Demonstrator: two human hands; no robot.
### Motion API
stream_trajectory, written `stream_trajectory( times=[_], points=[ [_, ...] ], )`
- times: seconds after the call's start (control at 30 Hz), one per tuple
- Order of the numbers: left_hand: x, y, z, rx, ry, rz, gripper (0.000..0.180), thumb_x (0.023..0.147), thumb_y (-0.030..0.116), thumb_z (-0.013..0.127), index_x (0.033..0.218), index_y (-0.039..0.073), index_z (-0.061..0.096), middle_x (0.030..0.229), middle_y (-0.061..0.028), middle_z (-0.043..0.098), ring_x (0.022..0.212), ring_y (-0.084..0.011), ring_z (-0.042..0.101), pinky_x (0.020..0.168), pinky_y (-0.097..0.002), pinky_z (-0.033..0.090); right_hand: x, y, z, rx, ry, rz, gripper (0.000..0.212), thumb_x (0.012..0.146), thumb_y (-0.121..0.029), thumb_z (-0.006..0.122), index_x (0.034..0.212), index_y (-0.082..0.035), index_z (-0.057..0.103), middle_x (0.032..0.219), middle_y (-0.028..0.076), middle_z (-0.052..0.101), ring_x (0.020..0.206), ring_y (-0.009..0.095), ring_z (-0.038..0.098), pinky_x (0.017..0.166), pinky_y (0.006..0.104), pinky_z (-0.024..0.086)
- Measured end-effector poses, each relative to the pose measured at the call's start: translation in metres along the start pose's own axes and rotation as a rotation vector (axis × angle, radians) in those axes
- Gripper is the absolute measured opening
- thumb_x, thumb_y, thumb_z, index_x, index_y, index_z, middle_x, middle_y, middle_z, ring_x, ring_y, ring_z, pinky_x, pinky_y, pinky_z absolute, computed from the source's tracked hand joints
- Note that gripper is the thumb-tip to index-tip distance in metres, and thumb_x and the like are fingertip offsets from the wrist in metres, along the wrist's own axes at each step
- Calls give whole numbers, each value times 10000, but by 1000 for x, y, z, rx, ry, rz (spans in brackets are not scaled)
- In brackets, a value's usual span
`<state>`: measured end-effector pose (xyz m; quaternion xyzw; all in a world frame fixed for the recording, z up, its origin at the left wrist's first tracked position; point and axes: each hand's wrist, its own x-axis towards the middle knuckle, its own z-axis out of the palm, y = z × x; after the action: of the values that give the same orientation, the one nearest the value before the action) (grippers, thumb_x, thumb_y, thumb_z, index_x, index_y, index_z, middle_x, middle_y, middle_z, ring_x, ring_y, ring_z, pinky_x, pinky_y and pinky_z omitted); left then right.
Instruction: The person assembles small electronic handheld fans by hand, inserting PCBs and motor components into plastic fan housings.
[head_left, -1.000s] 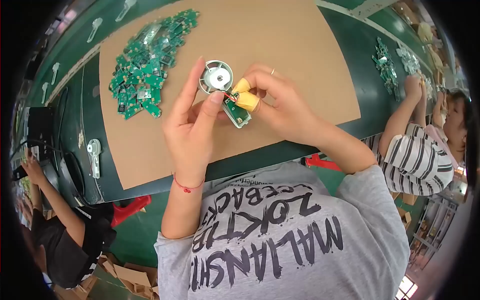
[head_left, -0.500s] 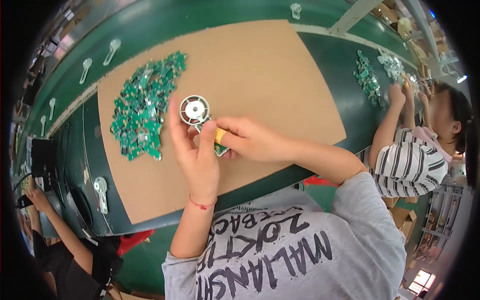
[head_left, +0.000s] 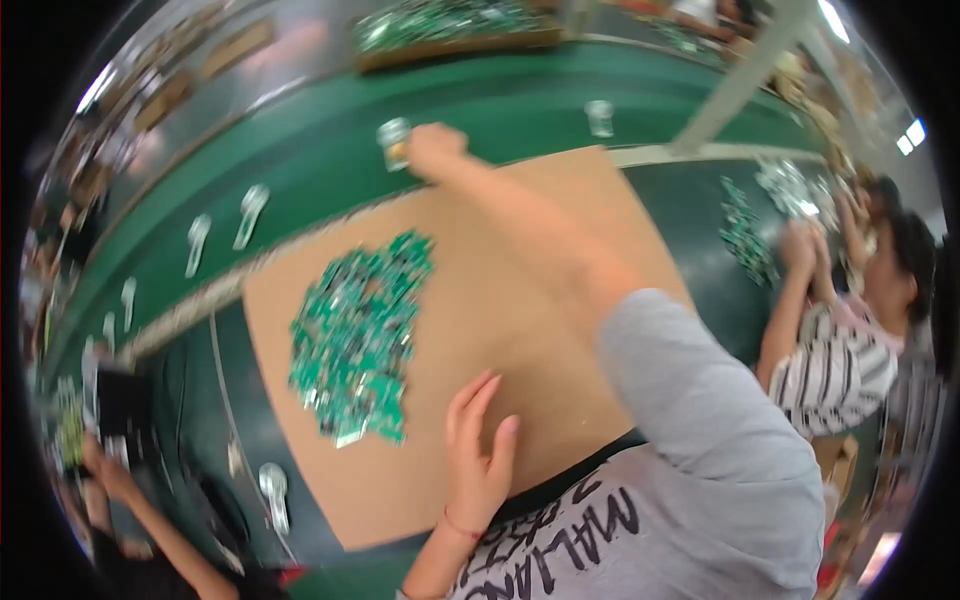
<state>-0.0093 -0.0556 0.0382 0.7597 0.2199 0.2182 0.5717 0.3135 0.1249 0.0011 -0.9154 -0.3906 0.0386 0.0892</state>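
Observation:
My right hand (head_left: 437,152) stretches out over the green belt at the far side, its fingers closed on a white part with a round head (head_left: 394,130). Motion blurs it, and a yellow band shows on a finger there. Near the front edge of the brown cardboard sheet (head_left: 520,290), my left hand (head_left: 478,455) is open and holds nothing, with a red string at its wrist. A big pile of green circuit boards (head_left: 355,335) covers the left half of the cardboard, beyond my left hand.
More white long-handled parts lie along the green belt (head_left: 320,160), and one (head_left: 274,497) rests left of the cardboard. Beyond the belt stands a box of circuit boards (head_left: 450,40). Co-workers sit at both sides; a grey post (head_left: 740,80) rises at the far right.
My right hand has carried the white part away from my left hand, out to the belt. My left hand has let go and opened near the cardboard's front edge. The view has shifted.

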Motion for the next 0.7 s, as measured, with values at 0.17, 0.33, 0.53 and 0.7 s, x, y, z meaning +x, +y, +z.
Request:
stream_trajectory(
  times=[0.17,0.33,0.53,0.7],
  points=[
    [-18,8,-1,-96,-29,-72,375,829,96,568,1188,4,507,1221,-140,494,1128,-300,459,962,-379,350,-8,6,12,346,264,-187,159,784,-204,526,838,-92,625,879,126,629,823,322,605,685,435,476],
    [-20,11,11,409,-492,210,494,787,199,640,1229,43,486,1318,-136,415,1258,-355,331,1023,-445,285,-121,87,-35,421,321,-397,210,823,-231,553,958,-77,506,1001,82,512,1025,284,436,841,435,357],
    [-35,8,19,665,-629,387,540,778,239,663,1251,69,465,1383,-150,328,1302,-403,226,1047,-505,209,-271,172,-45,239,264,-273,419,818,-219,544,1170,-25,429,1289,175,382,1226,321,343,1011,459,278],
    [-43,7,21,716,-635,379,543,794,251,642,1265,59,450,1405,-190,279,1310,-418,195,1057,-527,161,-317,194,-19,204,328,-206,416,822,-239,560,1166,-32,449,1273,151,428,1198,322,380,1007,448,289]
  ],
)
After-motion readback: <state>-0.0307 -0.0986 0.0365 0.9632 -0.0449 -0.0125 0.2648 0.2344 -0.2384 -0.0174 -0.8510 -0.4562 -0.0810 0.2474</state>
